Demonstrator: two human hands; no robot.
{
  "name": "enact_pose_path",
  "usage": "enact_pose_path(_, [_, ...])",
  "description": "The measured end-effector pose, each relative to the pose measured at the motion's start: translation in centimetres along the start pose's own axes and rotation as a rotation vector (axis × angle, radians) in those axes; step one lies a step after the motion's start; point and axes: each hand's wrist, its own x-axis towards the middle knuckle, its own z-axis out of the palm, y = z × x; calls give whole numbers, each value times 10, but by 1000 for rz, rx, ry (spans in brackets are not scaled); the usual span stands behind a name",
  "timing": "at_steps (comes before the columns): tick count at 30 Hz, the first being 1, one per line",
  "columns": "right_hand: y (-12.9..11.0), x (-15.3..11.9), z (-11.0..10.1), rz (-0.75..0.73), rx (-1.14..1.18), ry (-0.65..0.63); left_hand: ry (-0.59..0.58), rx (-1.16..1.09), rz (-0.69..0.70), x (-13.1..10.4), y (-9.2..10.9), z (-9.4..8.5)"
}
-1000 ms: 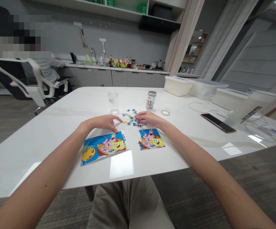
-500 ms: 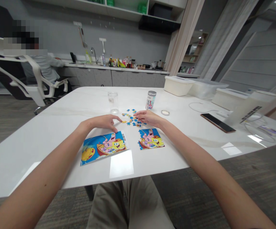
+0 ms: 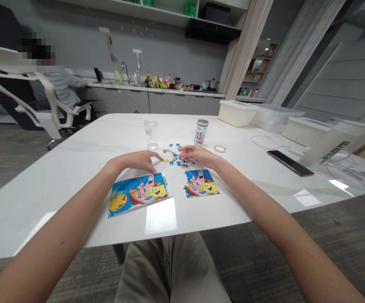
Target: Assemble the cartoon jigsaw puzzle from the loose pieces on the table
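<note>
My left hand (image 3: 142, 161) is open, its index fingertip at a yellow puzzle piece (image 3: 165, 160) and its thumb by the top edge of the picture card (image 3: 138, 193). That card shows a pink and a yellow cartoon figure in a boat. Over the heap of loose blue and yellow puzzle pieces (image 3: 171, 162) is my right hand (image 3: 197, 155), fingers apart; it covers part of the heap, and I see nothing held in it. Nearer to me lies a partly joined puzzle (image 3: 201, 184) with the same figures, its left edge uneven.
Behind the pieces stand a clear jar (image 3: 151, 134) and a printed can with a silver top (image 3: 200, 131). A round lid (image 3: 220, 149) lies right of them. Farther right are a phone (image 3: 289, 163), cables and plastic boxes (image 3: 237, 113). A person sits in a white chair (image 3: 48, 99) at left.
The fingers of my right hand have loosened and spread a little over the heap. My left hand stays by the yellow piece. The whole view has shifted slightly.
</note>
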Motion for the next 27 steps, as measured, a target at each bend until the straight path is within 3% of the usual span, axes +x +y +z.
enact_pose_path(13, [-1, -5, 1, 10, 19, -31, 7, -3, 23, 5, -5, 2])
enact_pose_path(23, [-4, -4, 3, 21, -68, 35, 15, -18, 38, 7, -10, 3])
enact_pose_path(27, [-5, -6, 2, 38, -50, -8, 11, -18, 39, 7, -10, 3])
